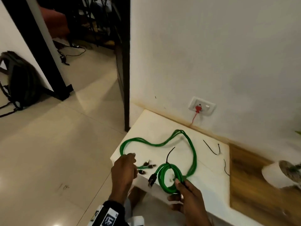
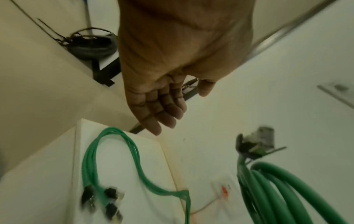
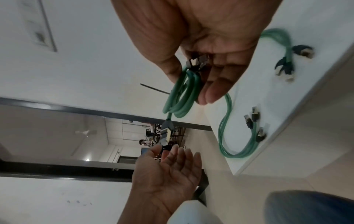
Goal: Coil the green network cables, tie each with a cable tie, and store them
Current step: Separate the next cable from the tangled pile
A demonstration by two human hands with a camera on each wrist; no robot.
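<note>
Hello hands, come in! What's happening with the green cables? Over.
Right hand holds tied coil. Left hand open, empty. Loose cables uncoiled on table. Spare ties nearby; nothing blocking.

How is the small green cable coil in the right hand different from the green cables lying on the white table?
The small coil is wound into tight round loops; the table cables lie in one wide, loose loop.
The small coil has a black cable tie on it; no tie shows on the table cables.
The right hand holds the small coil; the table cables rest on the white table.
Both are green with dark connectors.
</note>
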